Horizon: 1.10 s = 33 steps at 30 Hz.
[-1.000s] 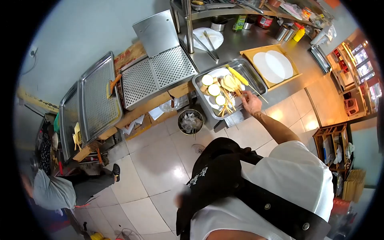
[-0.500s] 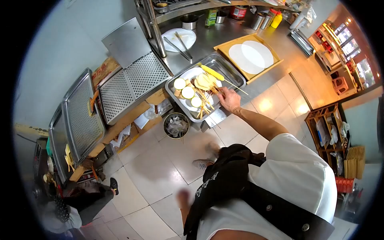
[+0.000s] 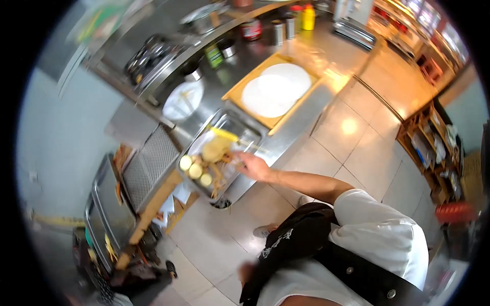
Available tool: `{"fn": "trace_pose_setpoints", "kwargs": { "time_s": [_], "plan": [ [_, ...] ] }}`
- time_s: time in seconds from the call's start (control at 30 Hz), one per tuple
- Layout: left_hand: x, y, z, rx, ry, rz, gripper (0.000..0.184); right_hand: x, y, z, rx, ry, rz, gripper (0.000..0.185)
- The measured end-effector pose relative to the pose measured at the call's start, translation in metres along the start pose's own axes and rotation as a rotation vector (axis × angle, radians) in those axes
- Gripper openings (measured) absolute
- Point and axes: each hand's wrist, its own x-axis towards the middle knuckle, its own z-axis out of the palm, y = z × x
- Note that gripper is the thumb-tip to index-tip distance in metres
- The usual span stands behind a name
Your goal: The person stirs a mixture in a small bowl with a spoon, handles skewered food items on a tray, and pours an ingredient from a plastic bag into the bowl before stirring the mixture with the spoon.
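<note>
- Right hand [image 3: 253,166]: fingers extended and slightly bent over the right side of the metal tray [image 3: 248,133], at the stick ends of the skewered food [image 3: 217,148]; motion blur obscures the grip, so whether the fingers are closed on the sticks cannot be told.
- Right arm [image 3: 311,184]: bare forearm reaching forward and leftward from a white sleeve, nearly straight, back of the hand upward.
- Left hand [image 3: 248,272]: low, beside the dark apron [image 3: 301,232] and well apart from the tray; blurred, grip state indeterminable.
- Skewered food: pale slices bunched in the tray, sticks toward the near side; pale rounds [image 3: 195,171] lie to the left, a yellow skewered piece [image 3: 224,134] on the far side.
- Far right of the tray: wooden frame [image 3: 236,95] bearing two overlapping white discs [image 3: 275,89].
- Far left: white plate [image 3: 184,101] with tongs across it.
- Left: perforated metal rack [image 3: 150,166].
</note>
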Motion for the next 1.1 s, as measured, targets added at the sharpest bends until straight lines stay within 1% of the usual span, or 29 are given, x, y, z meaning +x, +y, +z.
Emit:
{"fn": "trace_pose_setpoints", "kwargs": {
  "time_s": [0.07, 0.1, 0.13, 0.2, 0.23, 0.27, 0.3, 0.33, 0.4, 0.47, 0.5, 0.53, 0.57, 0.6, 0.63, 0.67, 0.7, 0.73, 0.77, 0.8, 0.83, 0.87, 0.93, 1.03, 1.1],
  "plan": [
    [0.040, 0.025, -0.003, 0.105, -0.138, 0.004, 0.028, -0.036, 0.003, -0.047, -0.033, -0.055, -0.169, 0.044],
    [0.056, 0.045, 0.003, 0.141, -0.202, 0.000, 0.032, -0.055, 0.004, -0.082, -0.030, -0.235, -0.170, 0.043],
    [0.075, 0.063, 0.009, 0.111, -0.226, -0.002, 0.031, -0.077, 0.009, -0.117, -0.028, -0.424, -0.168, 0.042],
    [0.121, 0.085, 0.010, 0.047, -0.270, -0.011, 0.030, -0.133, 0.046, -0.164, -0.168, -0.828, -0.010, 0.039],
    [0.141, 0.103, 0.011, 0.020, -0.291, -0.015, 0.030, -0.172, 0.089, -0.173, -0.274, -1.022, 0.042, 0.035],
    [0.136, 0.159, -0.017, 0.077, -0.098, 0.171, 0.019, -0.224, 0.131, -0.197, -0.194, -0.873, 0.095, 0.032],
    [0.153, 0.177, -0.014, 0.071, -0.045, 0.205, 0.018, -0.257, 0.146, -0.230, -0.413, -0.962, 0.295, 0.032],
    [0.167, 0.195, -0.017, 0.069, 0.008, 0.243, 0.017, -0.286, 0.159, -0.260, -0.567, -1.071, 0.548, 0.033],
    [0.202, 0.210, -0.003, -0.101, 0.014, 0.247, 0.017, -0.351, 0.178, -0.317, -0.532, -0.840, 0.877, 0.036],
    [0.239, 0.217, -0.010, -0.560, -0.122, 0.014, 0.036, -0.427, 0.200, -0.352, -0.342, -0.259, 1.183, 0.035],
    [0.260, 0.225, -0.016, -0.928, -0.270, -0.249, 0.059, -0.437, 0.190, -0.376, 0.063, 0.012, 1.596, 0.034],
    [0.295, 0.238, -0.022, -0.564, -0.405, -0.196, 0.058, -0.467, 0.191, -0.382, -0.171, 0.144, 1.587, 0.033],
    [0.310, 0.258, -0.025, -0.435, -0.494, -0.204, 0.056, -0.500, 0.191, -0.382, -0.414, 0.259, 1.570, 0.032],
    [0.324, 0.281, -0.025, -0.389, -0.538, -0.208, 0.055, -0.520, 0.193, -0.381, -0.466, 0.311, 1.628, 0.030],
    [0.335, 0.300, -0.024, -0.399, -0.561, -0.224, 0.053, -0.531, 0.184, -0.382, -0.428, 0.327, 1.661, 0.027],
    [0.346, 0.317, -0.022, -0.406, -0.578, -0.239, 0.051, -0.550, 0.194, -0.378, -0.292, 0.249, 1.716, 0.024],
    [0.357, 0.335, -0.021, -0.416, -0.590, -0.250, 0.049, -0.574, 0.199, -0.375, 0.224, 0.344, 1.708, 0.021],
    [0.367, 0.352, -0.017, -0.426, -0.597, -0.261, 0.047, -0.570, 0.197, -0.366, 0.360, 0.404, 1.790, 0.023],
    [0.377, 0.370, -0.014, -0.433, -0.606, -0.268, 0.045, -0.578, 0.204, -0.358, 0.492, 0.412, 1.788, 0.024],
    [0.387, 0.389, -0.013, -0.435, -0.610, -0.275, 0.043, -0.615, 0.239, -0.343, 0.765, 0.352, 1.744, 0.023],
    [0.398, 0.405, -0.009, -0.437, -0.616, -0.275, 0.041, -0.598, 0.238, -0.348, 0.812, 0.329, 1.741, 0.023],
    [0.411, 0.423, -0.003, -0.439, -0.624, -0.273, 0.039, -0.583, 0.233, -0.352, 0.637, 0.366, 1.810, 0.019],
    [0.438, 0.461, 0.005, -0.440, -0.638, -0.270, 0.036, -0.543, 0.230, -0.371, 0.477, 0.383, 1.865, 0.014],
    [0.478, 0.527, 0.014, -0.450, -0.660, -0.256, 0.030, -0.521, 0.250, -0.405, 0.575, 0.515, 1.772, 0.016],
    [0.497, 0.574, 0.017, -0.460, -0.674, -0.254, 0.027, -0.516, 0.263, -0.436, 0.686, 0.549, 1.740, 0.018]
  ]
}}
